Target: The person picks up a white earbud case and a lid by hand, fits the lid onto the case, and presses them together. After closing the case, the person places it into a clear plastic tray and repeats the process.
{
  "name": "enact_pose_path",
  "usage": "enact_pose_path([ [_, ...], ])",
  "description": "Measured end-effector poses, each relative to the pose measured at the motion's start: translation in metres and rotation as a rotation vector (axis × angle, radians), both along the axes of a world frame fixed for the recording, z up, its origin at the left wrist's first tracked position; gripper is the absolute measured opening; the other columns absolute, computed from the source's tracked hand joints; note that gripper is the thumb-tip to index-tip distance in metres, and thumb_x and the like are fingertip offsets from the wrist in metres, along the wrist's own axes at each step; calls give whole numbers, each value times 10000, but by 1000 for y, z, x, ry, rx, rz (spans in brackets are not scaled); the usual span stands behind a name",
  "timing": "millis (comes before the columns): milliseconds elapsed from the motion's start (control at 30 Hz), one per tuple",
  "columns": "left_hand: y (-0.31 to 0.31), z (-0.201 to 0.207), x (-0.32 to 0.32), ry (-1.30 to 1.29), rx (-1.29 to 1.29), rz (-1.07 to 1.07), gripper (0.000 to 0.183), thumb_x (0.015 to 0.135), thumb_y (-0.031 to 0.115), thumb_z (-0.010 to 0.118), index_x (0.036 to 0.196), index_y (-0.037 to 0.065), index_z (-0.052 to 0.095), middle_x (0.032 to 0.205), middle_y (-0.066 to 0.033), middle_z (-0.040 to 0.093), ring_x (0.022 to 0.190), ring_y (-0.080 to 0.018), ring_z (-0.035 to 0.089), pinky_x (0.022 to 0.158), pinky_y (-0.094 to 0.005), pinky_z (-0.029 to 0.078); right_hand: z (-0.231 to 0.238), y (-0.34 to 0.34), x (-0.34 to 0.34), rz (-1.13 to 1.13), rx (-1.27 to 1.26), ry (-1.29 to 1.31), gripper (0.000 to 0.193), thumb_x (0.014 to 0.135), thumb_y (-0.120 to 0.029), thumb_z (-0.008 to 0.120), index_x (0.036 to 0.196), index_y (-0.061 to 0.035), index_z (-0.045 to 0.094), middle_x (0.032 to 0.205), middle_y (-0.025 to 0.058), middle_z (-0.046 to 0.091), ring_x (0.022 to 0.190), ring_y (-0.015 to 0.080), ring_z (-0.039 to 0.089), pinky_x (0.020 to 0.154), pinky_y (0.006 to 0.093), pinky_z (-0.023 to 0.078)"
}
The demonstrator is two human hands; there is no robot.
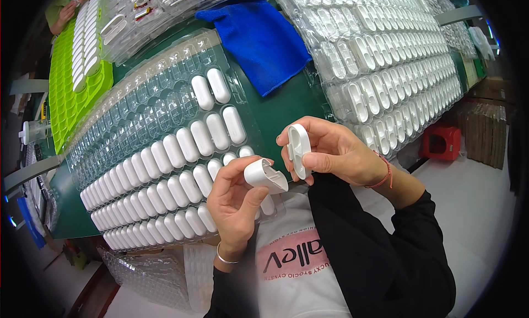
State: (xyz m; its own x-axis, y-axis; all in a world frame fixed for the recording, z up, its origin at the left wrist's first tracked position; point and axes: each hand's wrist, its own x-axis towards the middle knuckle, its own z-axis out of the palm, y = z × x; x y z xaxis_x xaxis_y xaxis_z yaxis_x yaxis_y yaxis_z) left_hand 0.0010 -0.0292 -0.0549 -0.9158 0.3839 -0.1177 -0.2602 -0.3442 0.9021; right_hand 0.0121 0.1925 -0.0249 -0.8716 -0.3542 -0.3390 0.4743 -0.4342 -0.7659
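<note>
My left hand [237, 199] grips a white plastic case body [265, 176], tilted so its hollow end faces right. Just to its right, my right hand [333, 151] pinches a white oval lid [298, 147] between thumb and fingers, its recessed inner side showing. The two parts are held close together but apart. Under and left of my left hand lies a clear tray [149, 95] with rows of white rounded cases [175, 151]. Right of my right hand, a stack of clear trays holds rows of white open oval shells [380, 92].
A blue cloth [262, 42] lies on the green table [292, 106] between the trays. A lime green tray [66, 106] with white pieces is at the far left, where another person's hand [67, 12] shows. A red stool [442, 142] stands at right.
</note>
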Motion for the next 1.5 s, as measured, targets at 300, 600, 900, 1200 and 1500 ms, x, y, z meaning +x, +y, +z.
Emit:
enact_pose_path([
  [300, 4, -3, 0, -28, 4, -9, 416, 876, -22, 691, 1260, -58, 536, 1192, -117, 592, 1096, -176, 583, 970, -311, 458, -2, 1, 2, -18, 56, 13, 385, 968, -194, 622, 1284, -4, 512, 1013, 83, 600, 867, 135, 602, 677, 253, 510],
  [600, 9, -1, -2, -183, 32, 8, 448, 893, -13, 681, 1305, -75, 516, 1215, -136, 618, 1128, -184, 605, 984, -304, 466, 1, 5, 4, -22, 93, -48, 394, 986, -191, 610, 1315, 5, 515, 1092, 67, 602, 897, 110, 594, 705, 249, 508],
  [900, 18, -10, -4, -289, 57, -46, 441, 889, -22, 687, 1296, -76, 526, 1198, -154, 641, 1111, -193, 627, 944, -300, 511, -9, 2, 13, 7, 416, 93, 426, 968, -148, 628, 1346, 5, 506, 1231, 64, 566, 1035, 122, 580, 833, 276, 543],
  [1200, 21, -12, -2, -252, 32, -21, 410, 875, -51, 692, 1256, -72, 543, 1167, -151, 646, 1080, -187, 639, 929, -301, 523, -8, -3, 14, 11, 499, 130, 403, 946, -79, 632, 1327, -12, 518, 1127, 54, 546, 1037, 127, 566, 811, 274, 551],
  [1500, 25, -17, 8, -141, 36, 52, 410, 855, -50, 708, 1231, -68, 543, 1125, -135, 647, 1043, -177, 641, 928, -289, 514, -9, -15, 19, -66, 619, 291, 363, 906, 18, 607, 1262, 13, 537, 1060, 64, 520, 962, 123, 566, 802, 272, 546],
])
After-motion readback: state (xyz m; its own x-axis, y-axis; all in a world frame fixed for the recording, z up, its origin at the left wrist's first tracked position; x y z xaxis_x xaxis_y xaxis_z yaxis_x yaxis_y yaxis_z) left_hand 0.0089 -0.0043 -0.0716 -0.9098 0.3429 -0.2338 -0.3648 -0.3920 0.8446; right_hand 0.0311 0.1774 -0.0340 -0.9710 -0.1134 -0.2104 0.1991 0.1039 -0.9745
